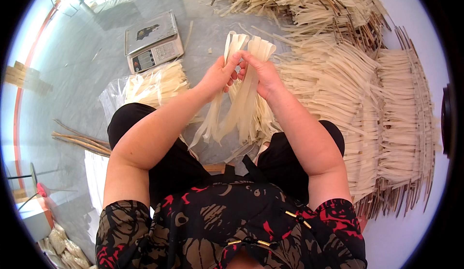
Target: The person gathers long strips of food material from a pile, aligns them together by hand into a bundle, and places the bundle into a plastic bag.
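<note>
Folded over at their tops, pale flat noodle-like strips (244,98) hang in two bunches between my hands. My left hand (220,74) grips the smaller bunch, whose loops stand up above the fingers. The wider bunch is held by my right hand (265,74), with the thumb across its front. Both hands touch at the fingertips. Below them, a pile of the same strips (262,115) lies on the floor between my knees. Beside my left forearm is a clear plastic bag (154,84) with more strips in it.
A digital scale (154,42) with a worn metal platform stands ahead on the left. Large stacks of strips on thin sticks (326,80) fill the right side and far right. Several loose sticks (83,141) lie by my left knee. Filled clear bags (65,249) are at lower left.
</note>
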